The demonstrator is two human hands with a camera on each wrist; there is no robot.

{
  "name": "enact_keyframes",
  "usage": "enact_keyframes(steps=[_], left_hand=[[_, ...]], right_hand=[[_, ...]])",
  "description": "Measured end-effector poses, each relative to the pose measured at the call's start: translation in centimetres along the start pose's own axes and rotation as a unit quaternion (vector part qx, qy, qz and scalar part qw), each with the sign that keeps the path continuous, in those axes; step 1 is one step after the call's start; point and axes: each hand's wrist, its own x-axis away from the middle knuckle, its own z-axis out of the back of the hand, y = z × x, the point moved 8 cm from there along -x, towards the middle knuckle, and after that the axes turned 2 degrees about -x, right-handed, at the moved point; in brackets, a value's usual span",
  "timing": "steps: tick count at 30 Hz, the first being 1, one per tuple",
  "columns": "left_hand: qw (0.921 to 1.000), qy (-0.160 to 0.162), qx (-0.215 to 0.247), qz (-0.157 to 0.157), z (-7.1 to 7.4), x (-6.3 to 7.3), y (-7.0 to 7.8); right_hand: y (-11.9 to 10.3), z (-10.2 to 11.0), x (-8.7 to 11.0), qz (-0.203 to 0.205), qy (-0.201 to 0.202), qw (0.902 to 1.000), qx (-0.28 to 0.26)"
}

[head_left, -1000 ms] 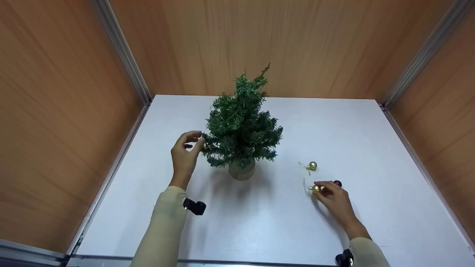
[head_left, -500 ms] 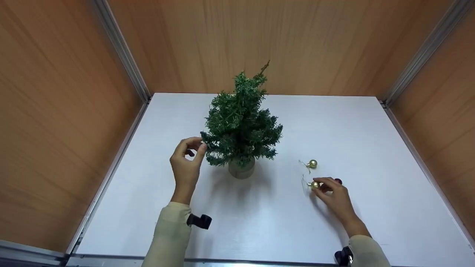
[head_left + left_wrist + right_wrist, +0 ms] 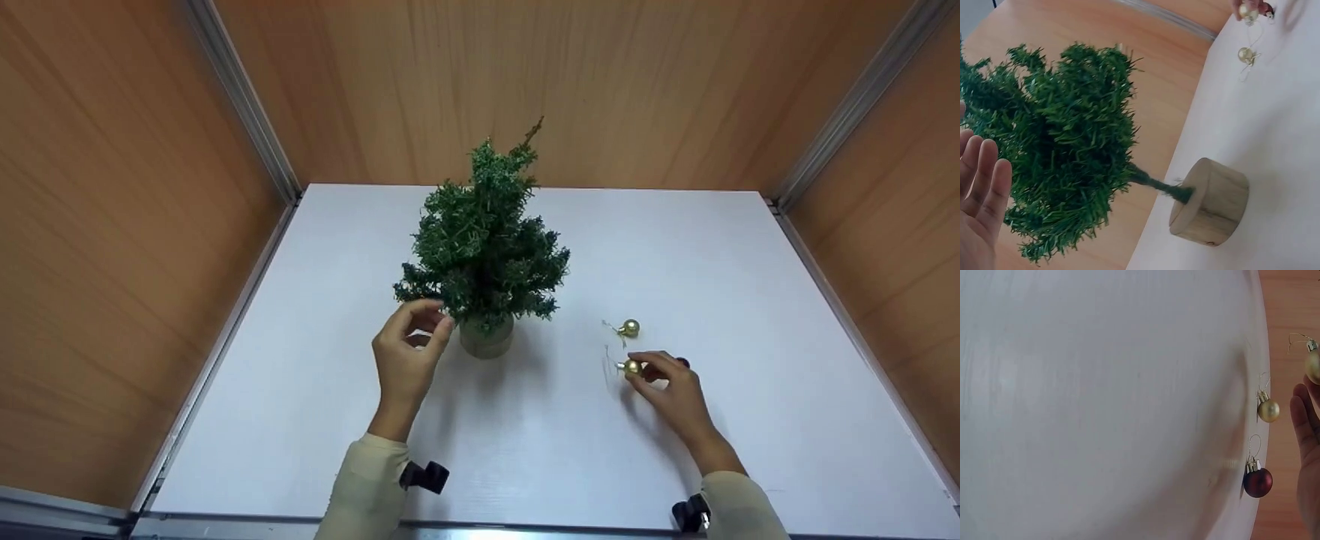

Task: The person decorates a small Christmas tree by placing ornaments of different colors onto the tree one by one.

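Note:
A small artificial Christmas tree (image 3: 487,240) stands upright on a round wooden base (image 3: 1224,202). At its lower left branches is my left hand (image 3: 406,360), thumb and forefinger bent toward each other with a gap between them. In the left wrist view its other fingers (image 3: 996,188) lie loosely extended beside the foliage. My right hand (image 3: 681,397) pinches a gold bauble (image 3: 633,367) between thumb and fingertips, its string loop pointing left. Just beyond lies a second gold bauble (image 3: 630,328). A dark red bauble (image 3: 1258,482) sits behind the right hand, mostly hidden in the head view.
The white tabletop (image 3: 555,442) carries the tree and the baubles. Wood-grain panels (image 3: 637,90) rise at the back and both sides, with metal profiles (image 3: 251,97) along the corners. A metal edge runs along the table's front.
My left hand has come away from the left branch tip, moving right and toward me; the branch now sticks out farther left. My right hand, with the gold bauble, has shifted slightly.

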Motion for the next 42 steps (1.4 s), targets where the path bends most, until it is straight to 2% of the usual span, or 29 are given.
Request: enact_keyframes(steps=[3,10,15,19,29,42], left_hand=[[0.9999,-0.006,0.0,-0.01,-0.9,0.8,-0.7],[0.9991,-0.036,-0.013,-0.017,-3.2,2.0,-0.6],[0.9983,-0.037,-0.036,-0.025,-4.2,2.2,-0.6],[0.9984,-0.032,-0.041,-0.02,-4.6,2.1,-0.8],[0.9989,-0.03,-0.032,0.017,-5.4,2.0,-1.3],[0.9955,-0.037,0.003,0.087,-5.5,2.0,-1.9]], right_hand=[[-0.2,0.0,-0.1,0.004,-0.001,1.0,-0.006],[-0.8,-0.2,-0.3,0.001,0.0,1.0,-0.001],[-1.2,-0.4,-0.6,0.002,0.001,1.0,-0.003],[-1.5,-0.5,-0.8,0.005,0.004,1.0,-0.005],[-1.9,-0.5,-0.8,0.032,0.01,0.9994,-0.009],[-2.1,-0.5,-0.9,0.018,-0.001,0.9998,-0.009]])
